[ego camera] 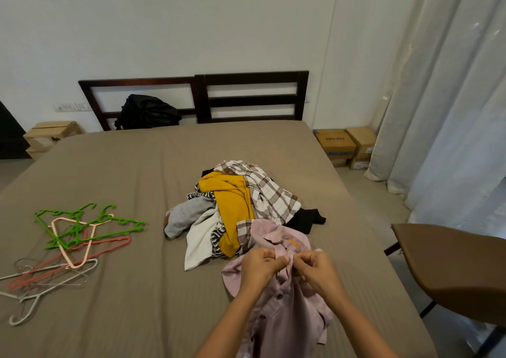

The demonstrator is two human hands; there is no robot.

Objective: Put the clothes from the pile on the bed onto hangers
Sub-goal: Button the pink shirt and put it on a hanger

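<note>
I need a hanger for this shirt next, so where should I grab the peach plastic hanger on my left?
Pinch the peach hanger at its rounded near corner, coming from your side. That corner lies uppermost over the red hanger and grey hangers, while the green hangers cross its far half, so slide it toward you once the left hand frees the pink shirt.

Bed [131, 166], hangers [68, 245], clothes pile [235, 207], backpack [147, 112]

Entry: person's body in view, 2 arms w/ hands, seen from head cam.
L forearm [232, 322] & R forearm [356, 330]: bare up to bottom edge of frame. L hand [258, 268] & R hand [315, 271]: bare, knuckles and finger backs showing. Rest of body out of frame; clothing can't be told.
</note>
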